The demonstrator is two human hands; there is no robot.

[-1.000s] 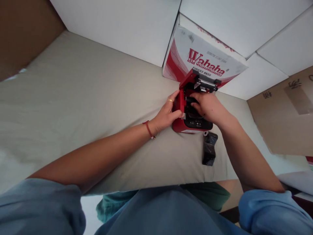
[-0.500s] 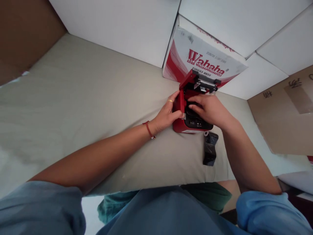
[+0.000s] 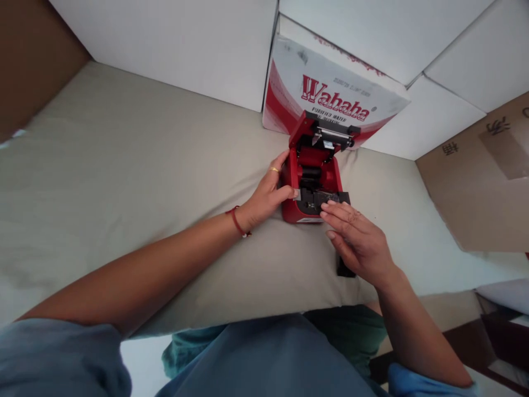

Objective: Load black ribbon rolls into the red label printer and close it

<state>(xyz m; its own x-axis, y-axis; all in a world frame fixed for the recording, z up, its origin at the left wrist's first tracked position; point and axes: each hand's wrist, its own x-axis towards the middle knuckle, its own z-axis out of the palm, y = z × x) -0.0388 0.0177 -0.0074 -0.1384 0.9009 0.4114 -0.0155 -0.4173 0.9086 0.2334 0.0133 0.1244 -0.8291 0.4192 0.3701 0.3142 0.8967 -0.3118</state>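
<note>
A red and black label printer (image 3: 291,211) stands on the covered surface with its lid (image 3: 300,128) raised. A black roll (image 3: 309,175) lies inside it. My left hand (image 3: 270,190) clasps the printer's left wall, thumb over the front corner and fingers along the outside. Across the printer's front edge runs a glossy black strip (image 3: 328,196). My right hand (image 3: 357,234) is over the front right corner, its fingers stretched out flat against the strip and the thumb apart below. Part of the strip is hidden under this hand. More black strip (image 3: 345,268) shows below it on the cloth.
Behind the printer, a white and red Wahaha carton (image 3: 330,82) leans against white panels (image 3: 177,44). A brown cardboard box (image 3: 479,182) stands at the right, and a brown panel (image 3: 33,60) at the far left. A pale cloth (image 3: 144,154) covers the surface.
My right hand has come out of the printer's compartment to its front right corner. The black roll inside is now uncovered, and black strip crosses the front edge. My left hand keeps its hold.
</note>
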